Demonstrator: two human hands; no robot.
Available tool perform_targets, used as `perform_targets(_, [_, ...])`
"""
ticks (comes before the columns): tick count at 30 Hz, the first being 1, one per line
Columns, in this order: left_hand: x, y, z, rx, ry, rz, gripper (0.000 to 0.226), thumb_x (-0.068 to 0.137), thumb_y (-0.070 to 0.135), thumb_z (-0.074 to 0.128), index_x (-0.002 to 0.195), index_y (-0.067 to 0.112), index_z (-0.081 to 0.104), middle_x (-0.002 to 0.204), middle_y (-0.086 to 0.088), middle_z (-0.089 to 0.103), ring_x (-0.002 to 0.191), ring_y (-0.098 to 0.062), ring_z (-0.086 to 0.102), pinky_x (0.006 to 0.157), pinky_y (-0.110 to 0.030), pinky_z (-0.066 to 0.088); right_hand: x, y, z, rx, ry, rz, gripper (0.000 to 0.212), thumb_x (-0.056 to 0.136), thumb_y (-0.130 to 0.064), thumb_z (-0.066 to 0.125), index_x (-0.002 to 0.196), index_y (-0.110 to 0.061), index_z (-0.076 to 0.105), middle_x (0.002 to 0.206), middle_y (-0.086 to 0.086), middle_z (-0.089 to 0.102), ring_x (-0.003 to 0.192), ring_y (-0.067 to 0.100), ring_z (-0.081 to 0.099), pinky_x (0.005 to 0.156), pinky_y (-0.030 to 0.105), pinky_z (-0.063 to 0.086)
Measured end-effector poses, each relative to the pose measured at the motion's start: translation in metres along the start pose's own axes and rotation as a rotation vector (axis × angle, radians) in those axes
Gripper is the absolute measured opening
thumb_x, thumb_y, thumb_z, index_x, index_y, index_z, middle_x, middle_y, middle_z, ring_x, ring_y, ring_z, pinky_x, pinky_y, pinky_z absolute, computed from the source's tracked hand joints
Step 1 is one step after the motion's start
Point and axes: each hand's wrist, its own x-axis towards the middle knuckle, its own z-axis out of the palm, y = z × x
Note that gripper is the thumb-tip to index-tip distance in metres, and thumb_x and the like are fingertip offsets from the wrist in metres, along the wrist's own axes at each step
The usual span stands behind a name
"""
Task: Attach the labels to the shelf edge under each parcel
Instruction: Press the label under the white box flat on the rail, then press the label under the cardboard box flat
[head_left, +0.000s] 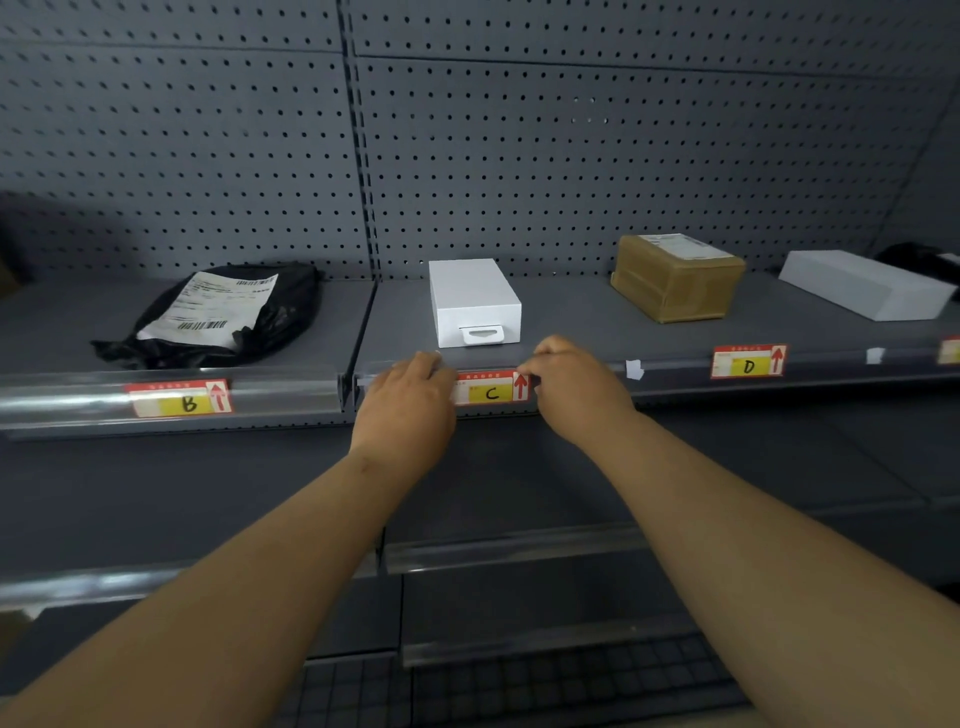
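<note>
Label C (492, 393), left hand (406, 410), right hand (577, 396) holding its ends

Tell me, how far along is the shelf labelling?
Done: label B under the black bag, label D under the brown box. In hand: left hand and right hand hold label C under the white box. Left: the far-right label is cut off, so unclear.

Label C (491, 391) in the shelf edge (291, 397), left grip (410, 400) curled over label C's left end, right grip (571, 389) pinching its right end, white box (472, 301) just behind label C, label B (182, 401) well left of it, label D (748, 362) well right of it
</note>
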Motion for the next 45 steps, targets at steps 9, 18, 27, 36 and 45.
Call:
perform_targets(9, [0.003, 0.036, -0.018, 0.011, 0.05, 0.059, 0.046, 0.094, 0.026, 0.046, 0.138, 0.015, 0.039, 0.148, -0.006, 0.035, 0.134, -0.024, 0.032, 0.109, -0.034, 0.022, -0.012, 0.038, -0.022, 0.095, 0.163, 0.042, 0.044, 0.093, -0.006, 0.047, 0.135, -0.021, 0.048, 0.138, 0.002, 0.046, 0.125, 0.025, 0.043, 0.098, 0.041, 0.045])
perform_targets(18, [0.034, 0.145, -0.008, 0.029, 0.071, 0.138, 0.044, 0.093, 0.025, 0.046, 0.135, 0.012, 0.041, 0.141, -0.009, 0.042, 0.127, -0.028, 0.04, 0.107, -0.036, 0.025, -0.034, 0.141, -0.052, 0.058, 0.171, 0.121, 0.043, 0.094, -0.012, 0.048, 0.136, -0.02, 0.046, 0.142, 0.003, 0.043, 0.128, 0.026, 0.041, 0.1, 0.042, 0.044])
perform_targets(27, [0.065, 0.262, 0.018, 0.002, 0.067, 0.062, 0.044, 0.094, 0.025, 0.045, 0.135, 0.013, 0.039, 0.137, -0.007, 0.046, 0.124, -0.025, 0.042, 0.107, -0.033, 0.025, -0.04, 0.257, -0.079, -0.003, 0.117, 0.1, 0.051, 0.09, -0.002, 0.048, 0.138, -0.02, 0.043, 0.138, 0.004, 0.044, 0.126, 0.026, 0.043, 0.099, 0.04, 0.045])
perform_targets(36, [0.073, 0.293, 0.029, 0.018, 0.033, -0.062, 0.051, 0.094, 0.022, 0.043, 0.142, 0.013, 0.03, 0.14, -0.008, 0.042, 0.126, -0.026, 0.04, 0.107, -0.035, 0.026, -0.035, 0.289, -0.071, -0.037, 0.06, 0.013, 0.053, 0.09, -0.003, 0.051, 0.14, -0.017, 0.039, 0.141, 0.007, 0.044, 0.126, 0.028, 0.046, 0.099, 0.042, 0.045])
perform_targets(45, [0.081, 0.282, 0.03, 0.077, -0.014, -0.052, 0.052, 0.095, 0.026, 0.041, 0.144, 0.02, 0.027, 0.14, -0.007, 0.038, 0.126, -0.027, 0.038, 0.107, -0.035, 0.025, -0.025, 0.287, -0.057, -0.089, 0.037, 0.01, 0.041, 0.085, -0.002, 0.053, 0.125, -0.012, 0.05, 0.12, 0.006, 0.051, 0.106, 0.026, 0.052, 0.082, 0.04, 0.052])
